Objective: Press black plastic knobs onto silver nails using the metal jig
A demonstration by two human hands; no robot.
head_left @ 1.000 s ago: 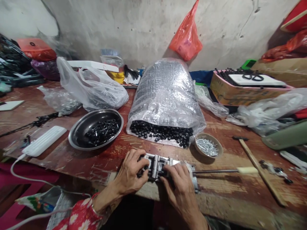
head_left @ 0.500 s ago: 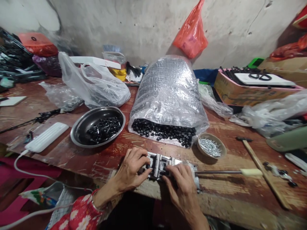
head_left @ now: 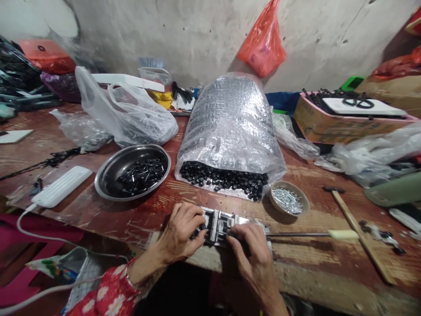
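table (head_left: 315, 263) has bag (head_left: 230, 123) behind; left hand (head_left: 179, 230) curled, right hand (head_left: 256, 248) fingers bent, at either end of jig (head_left: 224, 222). jig middle uncovered, so looks mid-step. black bits (head_left: 200, 228) in left grip, can't tell what right grips.

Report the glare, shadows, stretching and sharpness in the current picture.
Head view: glare streaks the silvery bag; the hanging red bag shades the wall behind it; head view, right edge: the green cylinder looks stretched; head view, low centre: small parts by the left hand look too soft to tell apart.
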